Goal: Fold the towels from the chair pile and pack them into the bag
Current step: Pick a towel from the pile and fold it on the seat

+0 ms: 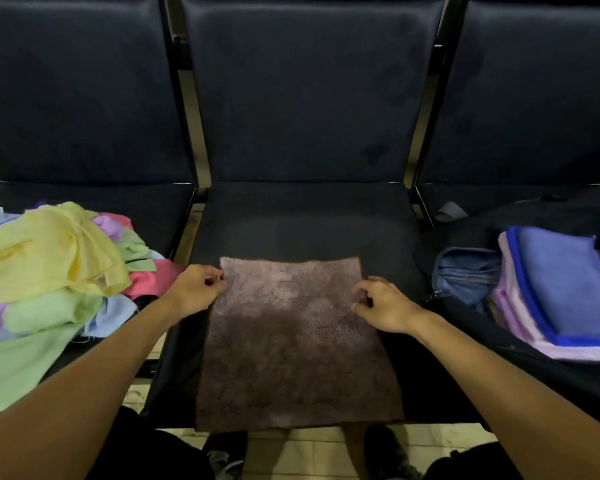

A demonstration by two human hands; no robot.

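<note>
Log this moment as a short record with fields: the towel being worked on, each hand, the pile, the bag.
towel in work: brown shaggy towel, flat on the middle dark seat, near edge hanging over the front
left hand: pinches the towel's left edge near the far corner
right hand: fingers curled at the right edge; grip unclear
pile: loose pastel cloths on the left seat
bag: open dark bag on the right seat, holding folded blue and lilac towels
</note>
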